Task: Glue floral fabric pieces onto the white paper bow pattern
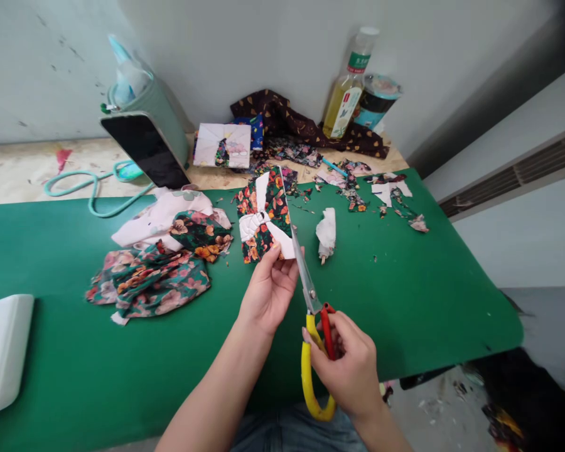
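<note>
One pair of scissors with one yellow and one red handle loop. One patchwork fabric piece held up. Two hands: left hand, right hand. One phone. Two bottles by the wall. One heap of floral cloth on the one green bench. One crumpled white scrap. One pieced block at the back. Small fabric offcuts are too many and tangled to count.

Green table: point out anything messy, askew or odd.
Fabric scraps lie strewn over the green mat's far right edge. The bottle leans tilted against the wall. Nothing looks spilled.
</note>
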`<control>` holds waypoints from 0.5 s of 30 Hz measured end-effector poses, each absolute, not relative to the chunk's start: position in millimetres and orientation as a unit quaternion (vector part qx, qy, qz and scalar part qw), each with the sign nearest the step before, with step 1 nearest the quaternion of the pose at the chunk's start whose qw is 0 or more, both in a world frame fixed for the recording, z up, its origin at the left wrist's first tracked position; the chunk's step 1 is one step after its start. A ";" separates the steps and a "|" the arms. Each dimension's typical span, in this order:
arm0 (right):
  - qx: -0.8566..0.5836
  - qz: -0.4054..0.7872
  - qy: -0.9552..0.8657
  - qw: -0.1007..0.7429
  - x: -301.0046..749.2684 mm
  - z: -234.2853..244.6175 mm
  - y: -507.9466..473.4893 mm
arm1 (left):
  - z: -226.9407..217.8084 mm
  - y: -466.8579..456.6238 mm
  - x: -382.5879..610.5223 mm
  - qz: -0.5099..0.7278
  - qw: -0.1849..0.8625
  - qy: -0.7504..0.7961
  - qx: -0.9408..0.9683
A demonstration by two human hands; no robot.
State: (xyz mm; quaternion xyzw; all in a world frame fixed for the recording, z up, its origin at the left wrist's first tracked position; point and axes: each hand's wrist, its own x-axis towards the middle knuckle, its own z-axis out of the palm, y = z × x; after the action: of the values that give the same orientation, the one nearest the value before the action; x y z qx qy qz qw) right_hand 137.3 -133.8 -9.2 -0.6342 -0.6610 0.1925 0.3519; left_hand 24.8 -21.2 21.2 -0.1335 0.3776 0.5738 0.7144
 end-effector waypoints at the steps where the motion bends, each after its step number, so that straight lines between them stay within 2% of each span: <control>1: -0.635 0.207 -0.657 0.348 137.2 -8.6 -133.7 | 21.6 -21.0 24.7 0.575 0.714 0.377 -0.135; 15: -0.645 0.212 -0.665 0.312 137.1 -7.6 -135.0 | 23.5 -21.6 23.9 0.582 0.712 0.368 -0.139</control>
State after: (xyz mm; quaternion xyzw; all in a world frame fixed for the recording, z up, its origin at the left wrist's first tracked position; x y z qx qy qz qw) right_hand 137.1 -135.0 -7.6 -0.6447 -0.6649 0.2116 0.3121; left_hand 23.9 -21.6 23.5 -0.1386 0.3682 0.5815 0.7121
